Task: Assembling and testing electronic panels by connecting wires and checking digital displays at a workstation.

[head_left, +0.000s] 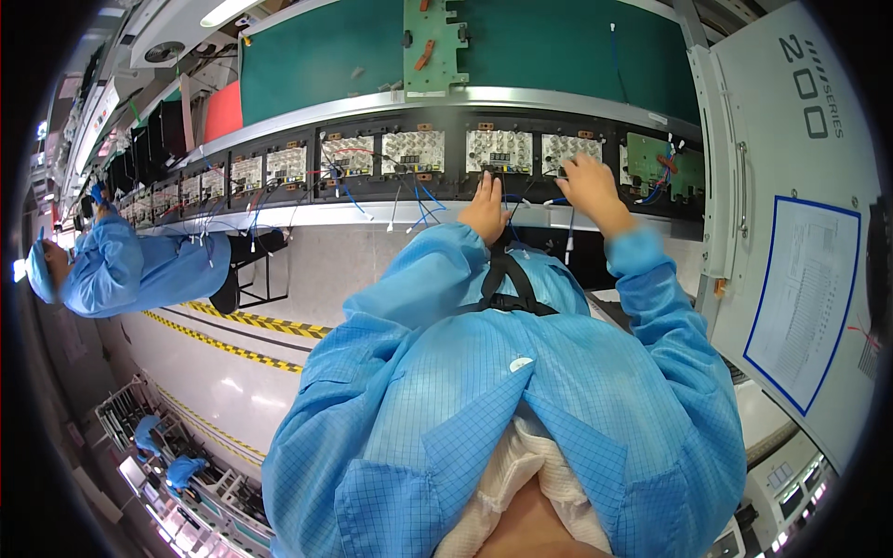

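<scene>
My left hand [486, 206] rests flat against the lower edge of a white circuit board [499, 149] seated in a black tray on the conveyor line. My right hand [589, 184] lies curled on the neighbouring white circuit board [567, 149], its fingers bent over the board's lower right part. Thin blue, black and white wires [423, 200] hang from the boards near both hands. Whether either hand pinches a wire or a part I cannot tell. Both arms wear light blue sleeves.
A row of similar boards [279, 167] runs left along the line, and a green board [651, 160] sits to the right. A green belt [316, 56] lies behind with a green panel [430, 42]. A grey cabinet [791, 139] stands right. Another blue-coated person [130, 265] works left.
</scene>
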A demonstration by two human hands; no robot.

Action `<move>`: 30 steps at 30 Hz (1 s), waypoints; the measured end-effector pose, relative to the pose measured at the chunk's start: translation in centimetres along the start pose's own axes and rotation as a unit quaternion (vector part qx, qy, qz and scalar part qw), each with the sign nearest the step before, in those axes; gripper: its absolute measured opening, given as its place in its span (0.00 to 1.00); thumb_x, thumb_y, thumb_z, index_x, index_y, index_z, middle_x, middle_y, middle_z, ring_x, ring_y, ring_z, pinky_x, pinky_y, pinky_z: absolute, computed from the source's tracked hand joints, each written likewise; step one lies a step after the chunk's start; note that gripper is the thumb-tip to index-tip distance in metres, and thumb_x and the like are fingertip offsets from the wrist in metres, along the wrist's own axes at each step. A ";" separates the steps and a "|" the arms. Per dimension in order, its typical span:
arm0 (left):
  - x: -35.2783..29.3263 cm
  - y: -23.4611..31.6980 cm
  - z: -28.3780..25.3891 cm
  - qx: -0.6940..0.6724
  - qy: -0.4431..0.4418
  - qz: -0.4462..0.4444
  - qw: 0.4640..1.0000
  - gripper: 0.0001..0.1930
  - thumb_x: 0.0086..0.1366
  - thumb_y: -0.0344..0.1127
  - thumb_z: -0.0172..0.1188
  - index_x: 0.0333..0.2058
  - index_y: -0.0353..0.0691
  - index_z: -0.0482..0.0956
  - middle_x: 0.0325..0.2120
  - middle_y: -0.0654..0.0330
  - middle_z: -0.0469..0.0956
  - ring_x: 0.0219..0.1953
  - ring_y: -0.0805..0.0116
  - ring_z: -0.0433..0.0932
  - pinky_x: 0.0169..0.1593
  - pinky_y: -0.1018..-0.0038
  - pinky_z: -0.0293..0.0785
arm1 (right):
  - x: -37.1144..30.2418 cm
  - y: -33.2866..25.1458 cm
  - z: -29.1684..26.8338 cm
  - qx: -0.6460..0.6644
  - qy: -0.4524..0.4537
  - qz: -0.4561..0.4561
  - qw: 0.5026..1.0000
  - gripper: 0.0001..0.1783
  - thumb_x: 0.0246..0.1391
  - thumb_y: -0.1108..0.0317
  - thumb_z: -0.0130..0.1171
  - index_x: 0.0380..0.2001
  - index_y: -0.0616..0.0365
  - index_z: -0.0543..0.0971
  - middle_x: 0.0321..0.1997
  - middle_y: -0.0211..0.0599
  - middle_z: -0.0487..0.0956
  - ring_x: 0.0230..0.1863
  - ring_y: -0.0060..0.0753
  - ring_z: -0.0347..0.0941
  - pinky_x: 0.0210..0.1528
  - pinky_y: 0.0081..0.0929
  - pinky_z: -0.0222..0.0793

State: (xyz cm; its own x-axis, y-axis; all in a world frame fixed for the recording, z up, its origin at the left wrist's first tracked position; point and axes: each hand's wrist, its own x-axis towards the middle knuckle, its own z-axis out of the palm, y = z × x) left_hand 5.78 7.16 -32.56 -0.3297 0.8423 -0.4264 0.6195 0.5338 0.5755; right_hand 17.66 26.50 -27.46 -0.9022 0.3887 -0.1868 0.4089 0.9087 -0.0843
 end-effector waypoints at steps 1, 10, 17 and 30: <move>-0.1 0.1 -0.2 -0.002 0.005 -0.003 1.000 0.35 0.61 0.41 0.49 0.60 0.31 0.45 0.62 0.39 0.38 0.64 0.44 0.44 0.63 0.64 0.51 | 1.1 -0.6 -0.4 -0.002 0.001 -0.006 1.000 0.18 0.47 0.59 0.54 0.43 0.51 0.75 0.37 0.39 0.72 0.41 0.42 0.70 0.39 0.39 0.67; -1.3 0.1 -0.7 0.028 0.087 0.015 0.996 0.36 0.57 0.44 0.55 0.59 0.34 0.51 0.60 0.35 0.44 0.62 0.40 0.48 0.61 0.60 0.54 | 5.4 -4.1 4.0 -0.031 -0.026 -0.203 0.978 0.27 0.50 0.72 0.45 0.54 0.35 0.68 0.35 0.35 0.72 0.40 0.39 0.70 0.39 0.35 0.66; -4.1 1.9 -3.4 -0.034 0.059 0.008 0.998 0.36 0.57 0.44 0.55 0.58 0.30 0.53 0.59 0.33 0.45 0.61 0.40 0.50 0.61 0.61 0.54 | 5.5 -3.8 4.2 -0.024 -0.025 -0.203 0.978 0.26 0.52 0.70 0.44 0.56 0.35 0.66 0.35 0.35 0.72 0.40 0.37 0.70 0.38 0.33 0.65; -9.5 2.9 -21.2 0.010 0.015 0.087 0.996 0.21 0.61 0.47 0.48 0.47 0.39 0.71 0.39 0.49 0.76 0.41 0.50 0.74 0.45 0.62 0.69 | 5.2 -3.6 4.5 -0.084 -0.021 -0.214 0.973 0.26 0.51 0.71 0.44 0.55 0.38 0.66 0.33 0.34 0.72 0.36 0.35 0.68 0.37 0.33 0.62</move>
State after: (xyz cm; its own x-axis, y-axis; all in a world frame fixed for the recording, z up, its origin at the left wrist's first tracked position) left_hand -4.34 2.28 -12.04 -0.2370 0.9243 -0.2992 0.6831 0.3775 0.6252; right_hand 12.13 24.59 -32.58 -0.9770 -0.0351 -0.2101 -0.0351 0.9994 -0.0037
